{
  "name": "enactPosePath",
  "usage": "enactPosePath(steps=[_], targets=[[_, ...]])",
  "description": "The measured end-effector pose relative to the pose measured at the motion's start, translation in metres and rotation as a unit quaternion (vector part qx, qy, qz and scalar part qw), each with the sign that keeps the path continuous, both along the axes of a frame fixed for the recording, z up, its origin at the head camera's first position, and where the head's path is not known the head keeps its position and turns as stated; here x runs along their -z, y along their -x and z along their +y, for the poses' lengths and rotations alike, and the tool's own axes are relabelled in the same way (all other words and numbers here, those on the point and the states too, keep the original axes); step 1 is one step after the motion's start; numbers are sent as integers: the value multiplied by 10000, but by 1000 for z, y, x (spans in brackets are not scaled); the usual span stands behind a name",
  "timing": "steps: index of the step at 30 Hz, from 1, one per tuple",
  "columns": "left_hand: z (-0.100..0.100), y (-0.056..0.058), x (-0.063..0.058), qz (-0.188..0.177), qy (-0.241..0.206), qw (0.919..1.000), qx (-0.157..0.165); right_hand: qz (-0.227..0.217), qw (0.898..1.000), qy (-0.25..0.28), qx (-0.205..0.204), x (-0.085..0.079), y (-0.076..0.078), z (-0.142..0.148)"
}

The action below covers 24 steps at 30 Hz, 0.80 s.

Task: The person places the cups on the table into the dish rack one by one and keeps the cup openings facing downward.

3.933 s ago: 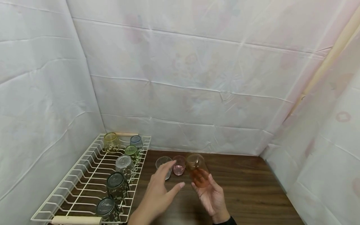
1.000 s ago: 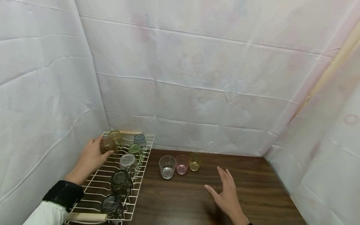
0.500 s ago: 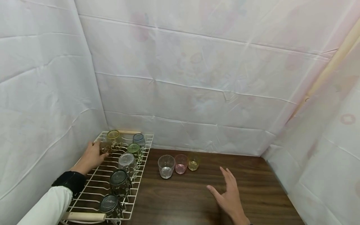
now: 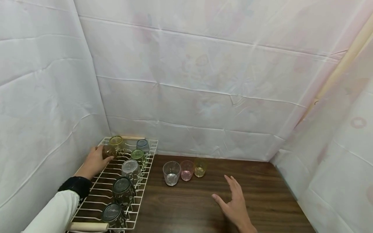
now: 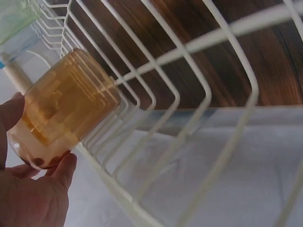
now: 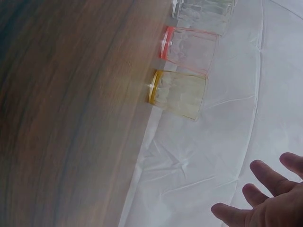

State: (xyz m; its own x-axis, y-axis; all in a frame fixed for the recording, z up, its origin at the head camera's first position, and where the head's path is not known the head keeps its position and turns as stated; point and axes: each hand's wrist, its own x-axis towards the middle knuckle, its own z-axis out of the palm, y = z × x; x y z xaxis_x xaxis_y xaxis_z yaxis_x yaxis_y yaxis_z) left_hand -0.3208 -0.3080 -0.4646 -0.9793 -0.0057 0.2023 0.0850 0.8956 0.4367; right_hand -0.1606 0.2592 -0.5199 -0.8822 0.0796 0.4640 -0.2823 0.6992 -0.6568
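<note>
Amber glass (image 4: 109, 150), lower left of frame | probably slippery, fragile; sides best for holding | my left hand (image 4: 94, 163) grips it; my right hand (image 4: 235, 205) spreads fingers, empty

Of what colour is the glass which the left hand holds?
The glass is transparent amber; the left wrist view shows it best.

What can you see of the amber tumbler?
The amber tumbler is see-through, apparently glass, with no handle showing, and looks empty. The left hand grips it near its upper end. Its other end points down at the white wire rack, beside the yellow glass; whether it touches the rack, I cannot tell.
</note>
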Motion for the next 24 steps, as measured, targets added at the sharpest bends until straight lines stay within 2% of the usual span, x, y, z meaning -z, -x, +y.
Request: enactPosePath(steps=[3, 8, 14, 19, 24], targets=[[1, 1, 3, 50, -57, 9999, -79, -33, 10000, 34, -12, 1, 0, -1], [2, 1, 6, -79, -92, 9998, -164, -90, 9999, 76, 8, 2, 0, -2], [3, 2, 9, -140, -140, 9996, -223, 67, 10000, 9, -14, 3, -1, -3], [4, 2, 10, -56, -136, 9996, -239, 148, 9999, -44, -28, 4, 0, -3], [6, 2, 9, -99, -154, 9995, -254, 41, 10000, -61, 24, 6, -1, -1]])
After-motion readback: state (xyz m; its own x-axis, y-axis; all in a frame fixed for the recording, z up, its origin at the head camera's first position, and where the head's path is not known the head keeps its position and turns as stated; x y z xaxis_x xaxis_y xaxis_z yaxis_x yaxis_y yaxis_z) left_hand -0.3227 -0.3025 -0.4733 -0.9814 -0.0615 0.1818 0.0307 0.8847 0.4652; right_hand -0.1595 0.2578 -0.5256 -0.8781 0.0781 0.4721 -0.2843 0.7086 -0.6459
